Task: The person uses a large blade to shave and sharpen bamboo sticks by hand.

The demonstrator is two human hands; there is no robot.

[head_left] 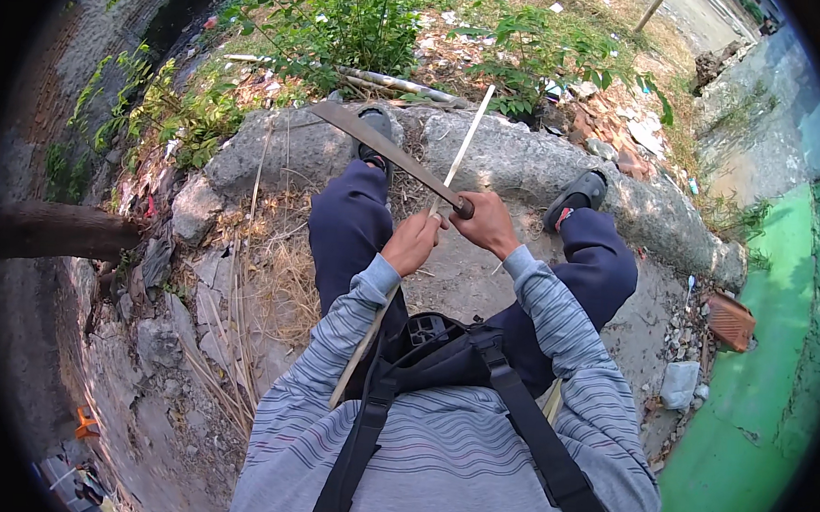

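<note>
Head view: we sit with both legs stretched ahead and work at lap height. Our right hand (489,225) is clenched round the handle of a machete (388,153). Its dark blade runs from that fist up and to the left, ending in a broad tip well beyond our left hand, over the grey kerb (526,165). The long axis is a diagonal, handle low on the right, tip high on the left.

Our left hand (412,244) grips a pale strip (463,148), thin and straight. It rises from this fist up and to the right, passing just beside the right hand and under the blade near the handle, so the two lines cross like an X just above the hands. Its lower part (361,346) slants down past the left forearm toward our chest. We cannot tell whether blade and strip touch where they cross.

Sandals (580,191) rest against the kerb beyond the hands. Dry grass (279,277) lies to the left of the left hand.

Far right of the right hand, low on the rubble, lies a whitish blocky package (680,383), and above it a reddish ribbed tile (729,321), beside a green surface (764,404). Pale scraps of litter (641,134) dot the ground beyond the kerb. Any labels are too small to make out.
</note>
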